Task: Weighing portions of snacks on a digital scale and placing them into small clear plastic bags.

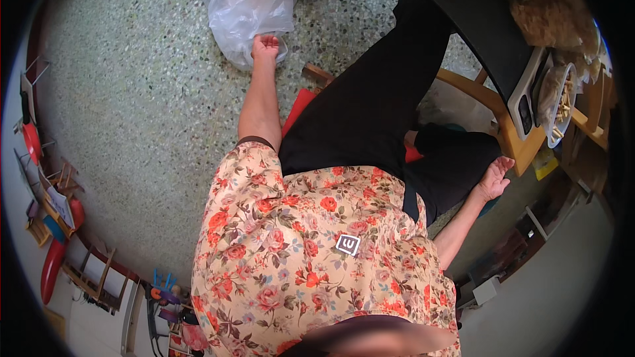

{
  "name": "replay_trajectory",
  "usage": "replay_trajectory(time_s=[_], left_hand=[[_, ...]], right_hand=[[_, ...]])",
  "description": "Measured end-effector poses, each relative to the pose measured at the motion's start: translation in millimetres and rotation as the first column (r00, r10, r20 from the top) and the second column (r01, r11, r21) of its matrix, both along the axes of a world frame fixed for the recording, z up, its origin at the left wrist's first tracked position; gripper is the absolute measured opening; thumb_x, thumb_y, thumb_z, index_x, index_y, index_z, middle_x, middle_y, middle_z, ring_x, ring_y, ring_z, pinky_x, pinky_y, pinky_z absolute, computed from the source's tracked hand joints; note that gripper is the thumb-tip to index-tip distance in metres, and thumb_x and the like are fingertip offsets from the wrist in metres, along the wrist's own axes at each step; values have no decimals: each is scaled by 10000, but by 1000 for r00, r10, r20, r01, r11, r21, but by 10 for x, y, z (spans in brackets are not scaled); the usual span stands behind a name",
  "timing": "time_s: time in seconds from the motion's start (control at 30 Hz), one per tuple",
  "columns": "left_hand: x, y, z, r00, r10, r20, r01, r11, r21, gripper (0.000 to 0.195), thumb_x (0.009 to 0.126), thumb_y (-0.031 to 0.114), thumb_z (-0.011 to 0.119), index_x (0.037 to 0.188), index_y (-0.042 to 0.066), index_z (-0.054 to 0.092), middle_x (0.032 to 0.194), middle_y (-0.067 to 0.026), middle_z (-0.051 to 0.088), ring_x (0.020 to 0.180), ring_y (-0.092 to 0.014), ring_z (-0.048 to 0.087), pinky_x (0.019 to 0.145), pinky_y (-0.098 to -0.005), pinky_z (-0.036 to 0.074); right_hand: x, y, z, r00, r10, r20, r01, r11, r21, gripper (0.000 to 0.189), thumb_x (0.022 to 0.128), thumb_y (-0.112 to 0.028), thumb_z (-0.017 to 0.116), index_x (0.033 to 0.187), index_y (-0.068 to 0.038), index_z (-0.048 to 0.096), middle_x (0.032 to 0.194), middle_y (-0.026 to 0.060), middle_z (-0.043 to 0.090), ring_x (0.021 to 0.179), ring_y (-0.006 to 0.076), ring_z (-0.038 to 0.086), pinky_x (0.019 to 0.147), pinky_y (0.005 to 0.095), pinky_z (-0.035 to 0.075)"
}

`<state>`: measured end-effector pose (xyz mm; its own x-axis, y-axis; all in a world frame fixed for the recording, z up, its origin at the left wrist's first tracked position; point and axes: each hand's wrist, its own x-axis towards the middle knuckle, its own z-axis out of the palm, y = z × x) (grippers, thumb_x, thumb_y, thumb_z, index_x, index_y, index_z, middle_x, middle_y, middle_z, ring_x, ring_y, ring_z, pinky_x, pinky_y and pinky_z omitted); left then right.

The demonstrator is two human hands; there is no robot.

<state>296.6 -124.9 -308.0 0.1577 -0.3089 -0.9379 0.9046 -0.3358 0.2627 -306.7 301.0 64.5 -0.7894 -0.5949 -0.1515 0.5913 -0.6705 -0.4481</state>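
My left hand (265,47) reaches to the lower part of a translucent white plastic bag (253,2). Its fingers curl in at the bag's gathered end, and a loop of the plastic shows beside the wrist. Through the film, the bag's contents cannot be made out. Off to the right, my right hand (493,178) rests beside my knee with its palm turned up. The fingers are loosely bent and apart, with nothing in them. Close to those fingertips is a light wooden frame (528,148) under the table's edge.
A black tabletop (496,25) at upper right bears bags of brown dried material (550,15). Along its side are a digital scale (523,104) and a white bowl (553,131) with short tan sticks. A red seat (297,109) is under me, on a terrazzo floor (149,109).
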Motion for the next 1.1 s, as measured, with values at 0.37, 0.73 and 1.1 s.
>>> replay_trajectory(time_s=[0.37,0.73,1.1], left_hand=[[187,-339,439,935,-215,283,290,922,-257,177,946,205,642,1050,68,604,885,-61,651,772,-223,640,631,-398,566],[533,-1246,1251,181,-389,903,919,394,-14,381,962,246,659,1265,16,635,1174,-138,652,963,-207,662,816,-385,622],[331,-924,188,-933,-10,359,333,-398,855,340,938,270,489,931,73,765,1022,-123,757,912,-258,725,779,-421,573]], right_hand=[[-103,-5,-78,1000,18,-16,-18,999,48,903,1063,-631,147,1307,152,524,1283,250,616,1179,361,545,1066,482,416],[-183,39,-114,999,32,-2,-32,999,33,884,1069,-618,158,1326,147,520,1299,248,615,1173,357,547,1068,484,423],[-160,213,108,999,-8,-52,12,997,74,818,1088,-570,171,1351,139,482,1319,260,596,1209,381,541,1083,508,418]])
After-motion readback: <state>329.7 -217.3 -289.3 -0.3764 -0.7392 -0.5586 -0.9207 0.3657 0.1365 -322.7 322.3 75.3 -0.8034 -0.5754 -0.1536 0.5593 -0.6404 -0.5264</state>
